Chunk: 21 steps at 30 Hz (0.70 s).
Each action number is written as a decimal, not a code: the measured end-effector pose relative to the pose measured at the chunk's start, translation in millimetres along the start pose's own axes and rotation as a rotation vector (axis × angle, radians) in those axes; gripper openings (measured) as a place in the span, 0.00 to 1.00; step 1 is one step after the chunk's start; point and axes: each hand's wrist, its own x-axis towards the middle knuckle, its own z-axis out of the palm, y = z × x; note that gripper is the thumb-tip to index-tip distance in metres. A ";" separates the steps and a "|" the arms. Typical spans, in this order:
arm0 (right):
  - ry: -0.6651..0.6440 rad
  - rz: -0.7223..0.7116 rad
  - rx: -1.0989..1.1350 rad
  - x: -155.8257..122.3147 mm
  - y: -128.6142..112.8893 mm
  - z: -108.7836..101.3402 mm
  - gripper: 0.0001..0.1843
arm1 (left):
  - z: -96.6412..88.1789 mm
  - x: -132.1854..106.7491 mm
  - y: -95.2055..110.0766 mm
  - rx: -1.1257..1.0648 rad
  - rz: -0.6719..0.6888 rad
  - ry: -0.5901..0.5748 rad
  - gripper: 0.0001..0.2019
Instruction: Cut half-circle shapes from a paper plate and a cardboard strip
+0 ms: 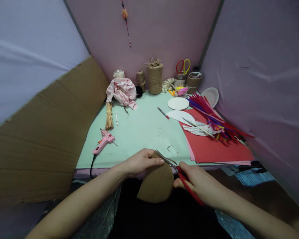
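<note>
My left hand [148, 163] grips a piece of brown cardboard [157, 186] by its upper end, thumb on top. The cardboard has a rounded right and lower edge and hangs over my lap, just off the table's front edge. In my right hand [198, 181] is a pair of scissors [185, 182] with red handles. Their blades point up and left and lie at the cardboard's upper right edge, close to my left fingertips. A narrow strip of cardboard shows beside the blades. The fingers of my left hand behind the cardboard are hidden.
A pink glue gun [105, 141] with a black cord lies on the green table [144, 132] at left. Bundled sticks [109, 116] and a white marker [117, 118] lie beyond it. Red paper [214, 147] and pipe cleaners [209, 114] cover the right. A twine spool [155, 78] stands behind.
</note>
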 end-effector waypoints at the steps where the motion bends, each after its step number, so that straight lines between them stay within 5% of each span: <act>1: -0.004 -0.010 0.007 0.4 1.1 -0.3 0.16 | -0.8 0.9 -0.2 0.005 0.002 -0.008 0.10; 10: 0.018 -0.018 -0.091 3.2 1.4 -6.1 0.23 | -1.2 5.3 7.1 0.198 0.069 -0.092 0.13; 21: 0.040 -0.049 -0.125 16.2 10.5 -21.6 0.19 | -8.0 24.2 21.9 0.249 -0.044 -0.058 0.14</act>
